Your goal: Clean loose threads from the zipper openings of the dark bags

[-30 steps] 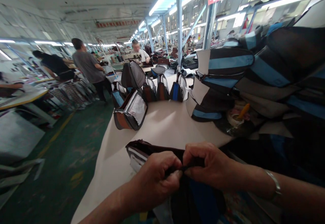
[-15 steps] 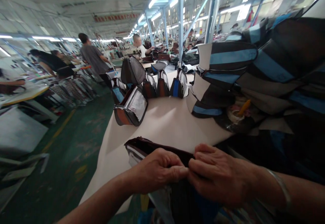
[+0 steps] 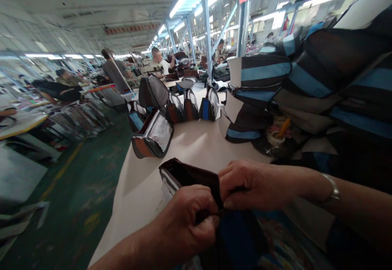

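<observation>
Pinching the dark bag by its rim at the near edge of the worktop, your left hand and right hand are closed side by side, a hold suited to its likely light, pliable build.

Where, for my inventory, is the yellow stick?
Right of centre in the head view, the yellow stick leans in a pale pot beyond the right hand.

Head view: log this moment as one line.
bag: mouth open, blue panel showing | left hand: gripping bag | right hand: gripping bag beside left | table: other bags standing beyond
</observation>
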Action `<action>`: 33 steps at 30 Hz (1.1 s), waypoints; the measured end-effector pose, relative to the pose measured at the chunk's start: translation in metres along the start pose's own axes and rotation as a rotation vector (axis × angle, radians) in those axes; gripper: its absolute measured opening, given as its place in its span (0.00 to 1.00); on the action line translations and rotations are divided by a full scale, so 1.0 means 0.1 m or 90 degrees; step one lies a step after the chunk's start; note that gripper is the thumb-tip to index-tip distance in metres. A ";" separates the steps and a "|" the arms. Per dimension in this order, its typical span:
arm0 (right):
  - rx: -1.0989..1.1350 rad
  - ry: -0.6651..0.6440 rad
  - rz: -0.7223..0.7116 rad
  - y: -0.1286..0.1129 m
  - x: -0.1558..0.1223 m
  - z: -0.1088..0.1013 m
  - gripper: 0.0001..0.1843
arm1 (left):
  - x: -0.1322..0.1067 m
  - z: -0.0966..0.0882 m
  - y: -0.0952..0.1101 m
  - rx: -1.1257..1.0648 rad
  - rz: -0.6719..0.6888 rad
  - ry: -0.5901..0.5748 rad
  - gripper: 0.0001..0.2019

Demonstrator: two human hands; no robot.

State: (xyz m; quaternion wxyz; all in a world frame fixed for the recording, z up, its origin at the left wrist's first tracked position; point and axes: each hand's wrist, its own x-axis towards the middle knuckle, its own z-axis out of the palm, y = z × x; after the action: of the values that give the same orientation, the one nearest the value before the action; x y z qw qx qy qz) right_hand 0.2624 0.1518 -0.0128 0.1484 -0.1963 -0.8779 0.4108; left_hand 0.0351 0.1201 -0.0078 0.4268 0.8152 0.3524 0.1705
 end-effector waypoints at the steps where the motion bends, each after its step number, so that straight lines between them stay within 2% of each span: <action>1: -0.015 -0.008 -0.001 -0.04 0.02 -0.02 0.04 | 0.01 -0.04 0.03 0.000 0.008 -0.002 0.09; 3: -0.102 0.030 0.004 -0.15 0.09 -0.02 0.02 | 0.03 -0.14 0.07 -0.002 0.005 -0.003 0.07; 5: -0.205 0.109 0.005 -0.29 0.18 0.01 0.05 | 0.04 -0.26 0.09 0.001 -0.009 0.001 0.05; 7: -0.235 0.179 -0.002 -0.39 0.28 0.01 0.05 | 0.01 -0.39 0.07 -0.012 -0.002 0.003 0.04; 8: -0.202 0.182 -0.001 -0.41 0.33 -0.01 0.04 | -0.03 -0.45 0.04 -0.027 0.001 0.004 0.04; 10: -0.072 0.129 0.005 -0.38 0.39 -0.08 0.05 | -0.12 -0.56 -0.05 -0.074 0.005 0.018 0.04; 13: 0.052 0.048 0.015 -0.23 0.45 -0.14 0.18 | -0.33 -0.72 -0.18 -0.157 -0.016 0.059 0.07; 15: 0.080 0.064 -0.007 -0.13 0.49 -0.06 0.20 | -0.46 -0.81 -0.19 -0.194 -0.054 0.047 0.06; 17: 0.125 0.083 -0.048 -0.08 0.55 0.09 0.18 | -0.57 -0.87 -0.10 -0.185 -0.105 -0.006 0.04; 19: 0.154 0.102 -0.087 -0.09 0.61 0.24 0.16 | -0.65 -0.89 0.04 -0.139 -0.138 -0.043 0.09; 21: 0.155 0.124 -0.094 -0.14 0.64 0.35 0.14 | -0.69 -0.86 0.17 -0.088 -0.156 -0.037 0.12; 23: 0.156 0.140 -0.068 -0.20 0.65 0.39 0.14 | -0.70 -0.79 0.25 -0.066 -0.172 -0.017 0.10; 29: 0.226 0.133 -0.032 -0.32 0.60 0.37 0.16 | -0.64 -0.60 0.24 -0.130 -0.164 0.016 0.04; 33: 0.263 0.123 0.009 -0.34 0.59 0.35 0.17 | -0.58 -0.56 0.24 -0.102 -0.180 0.042 0.02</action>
State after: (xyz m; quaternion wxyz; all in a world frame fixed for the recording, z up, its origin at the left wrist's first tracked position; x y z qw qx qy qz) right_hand 0.1879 0.1363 -0.0023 0.2656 -0.2063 -0.7555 0.5622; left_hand -0.0272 0.1011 0.0457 0.4983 0.7151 0.4625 0.1627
